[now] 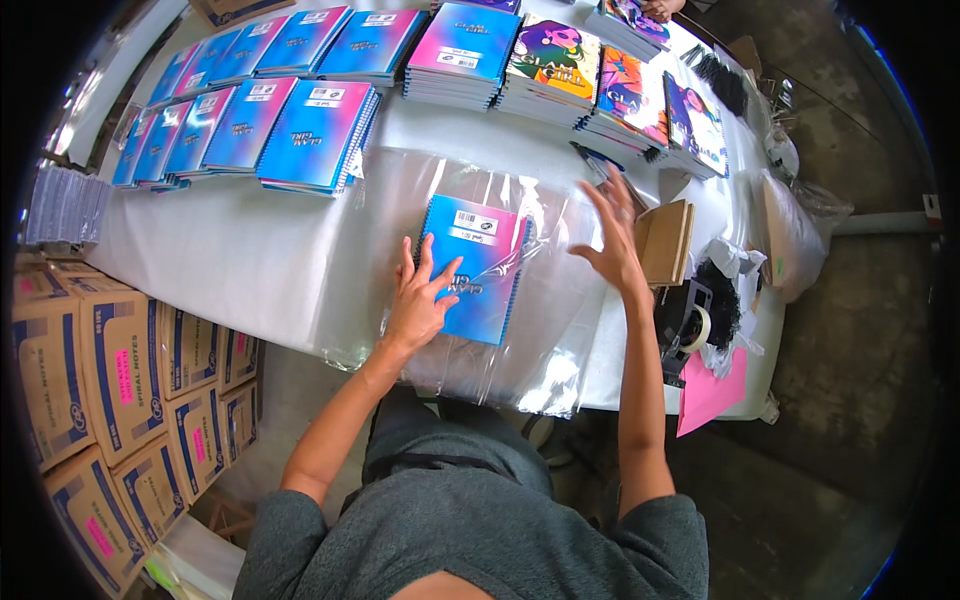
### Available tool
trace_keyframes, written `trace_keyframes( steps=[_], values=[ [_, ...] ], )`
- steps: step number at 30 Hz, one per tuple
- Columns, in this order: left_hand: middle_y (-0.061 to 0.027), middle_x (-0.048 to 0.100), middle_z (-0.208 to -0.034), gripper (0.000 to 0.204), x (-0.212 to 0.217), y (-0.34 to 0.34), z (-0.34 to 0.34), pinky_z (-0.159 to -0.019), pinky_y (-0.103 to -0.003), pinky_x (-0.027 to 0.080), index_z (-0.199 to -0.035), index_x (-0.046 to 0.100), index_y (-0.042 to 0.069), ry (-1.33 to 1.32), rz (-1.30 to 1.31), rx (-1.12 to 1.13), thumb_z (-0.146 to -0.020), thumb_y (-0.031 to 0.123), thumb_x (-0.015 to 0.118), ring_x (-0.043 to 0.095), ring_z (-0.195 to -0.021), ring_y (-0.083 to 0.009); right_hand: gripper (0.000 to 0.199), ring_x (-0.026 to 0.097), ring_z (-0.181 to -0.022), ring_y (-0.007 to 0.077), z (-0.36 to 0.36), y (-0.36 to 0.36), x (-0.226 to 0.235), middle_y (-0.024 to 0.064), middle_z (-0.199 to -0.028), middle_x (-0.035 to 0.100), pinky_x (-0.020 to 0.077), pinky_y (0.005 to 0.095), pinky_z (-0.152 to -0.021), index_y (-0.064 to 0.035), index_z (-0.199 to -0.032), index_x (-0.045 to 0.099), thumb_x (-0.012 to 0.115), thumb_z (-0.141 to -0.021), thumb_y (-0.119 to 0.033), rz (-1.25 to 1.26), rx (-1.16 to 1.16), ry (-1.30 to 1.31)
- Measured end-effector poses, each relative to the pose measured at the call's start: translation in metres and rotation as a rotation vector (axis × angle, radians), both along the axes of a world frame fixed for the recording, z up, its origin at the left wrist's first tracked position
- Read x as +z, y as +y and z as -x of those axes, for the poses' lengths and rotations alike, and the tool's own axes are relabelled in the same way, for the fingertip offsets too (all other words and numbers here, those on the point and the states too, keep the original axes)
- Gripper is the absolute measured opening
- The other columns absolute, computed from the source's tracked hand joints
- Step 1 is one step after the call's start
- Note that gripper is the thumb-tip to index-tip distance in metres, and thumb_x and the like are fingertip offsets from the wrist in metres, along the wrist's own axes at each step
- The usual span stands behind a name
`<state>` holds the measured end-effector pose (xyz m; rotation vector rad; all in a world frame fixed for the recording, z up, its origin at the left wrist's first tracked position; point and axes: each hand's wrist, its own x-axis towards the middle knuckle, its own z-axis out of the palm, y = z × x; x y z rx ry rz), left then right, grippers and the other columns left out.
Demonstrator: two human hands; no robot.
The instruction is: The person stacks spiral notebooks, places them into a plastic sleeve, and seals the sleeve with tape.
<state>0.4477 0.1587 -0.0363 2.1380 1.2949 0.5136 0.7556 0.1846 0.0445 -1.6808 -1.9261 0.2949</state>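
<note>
A blue and pink spiral notebook (484,312) lies in front of me on a clear plastic sheet (562,345). Part of the film seems to cross the notebook's cover, with shiny creases. My left hand (424,297) rests on the notebook's left side, fingers spread and flat, gripping nothing. Raised to the right of the notebook, my right hand (612,235) is empty, its fingers stretched apart. Scissors (597,158) with dark handles lie just beyond it, partly hidden.
Stacked notebooks (318,130) line the far side of the white-covered table (250,260). At right are brown cardboard pieces (664,243), a tape dispenser (690,330) and pink paper (712,393). Cartons (125,365) stand at left. Another person's hand (660,9) touches the far notebooks.
</note>
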Motion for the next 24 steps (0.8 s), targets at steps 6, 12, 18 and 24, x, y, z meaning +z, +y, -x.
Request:
trace_keyframes(
  steps=[6, 12, 18, 24],
  values=[
    [-0.0163, 0.007, -0.158, 0.087, 0.003, 0.004, 0.002, -0.113, -0.052, 0.023, -0.145, 0.037, 0.023, -0.237, 0.130, 0.028, -0.070, 0.006, 0.078, 0.009, -0.144, -0.0428, 0.028, 0.061, -0.103, 0.0223, -0.008, 0.152, -0.045, 0.0097, -0.108, 0.066, 0.0444, 0.0355, -0.093, -0.0056, -0.092, 0.068, 0.077, -0.076, -0.027, 0.488, 0.424, 0.141],
    [-0.0165, 0.006, -0.158, 0.105, 0.009, 0.006, 0.006, -0.114, -0.045, 0.027, -0.151, 0.020, 0.021, -0.253, 0.251, 0.108, -0.066, 0.006, 0.080, 0.014, -0.143, -0.0394, 0.020, 0.062, -0.080, 0.0162, 0.006, 0.157, -0.043, 0.0034, -0.080, 0.070, 0.0476, 0.0296, -0.078, -0.0047, -0.083, 0.069, 0.075, -0.079, -0.024, 0.776, 0.468, 0.084],
    [-0.0171, 0.013, -0.156, 0.109, 0.008, 0.010, 0.011, -0.114, -0.041, 0.028, -0.151, 0.015, 0.012, -0.294, 0.244, 0.035, -0.064, 0.003, 0.080, 0.019, -0.143, -0.0354, 0.006, 0.061, -0.079, 0.0217, 0.033, 0.162, -0.065, 0.0055, -0.077, 0.067, 0.0437, 0.0322, -0.077, -0.0076, -0.076, 0.068, 0.073, -0.073, -0.008, 0.151, 0.298, 0.234],
    [-0.0183, 0.020, -0.153, 0.108, 0.000, 0.009, 0.014, -0.114, -0.040, 0.027, -0.150, 0.017, 0.011, -0.306, 0.180, 0.045, -0.063, 0.002, 0.079, 0.021, -0.143, -0.0350, 0.016, 0.059, -0.088, 0.0263, 0.047, 0.111, -0.056, 0.0081, -0.089, 0.063, 0.0409, 0.0355, -0.080, -0.0097, -0.091, 0.066, 0.066, -0.078, 0.000, -0.514, -0.213, 0.059]
  ],
)
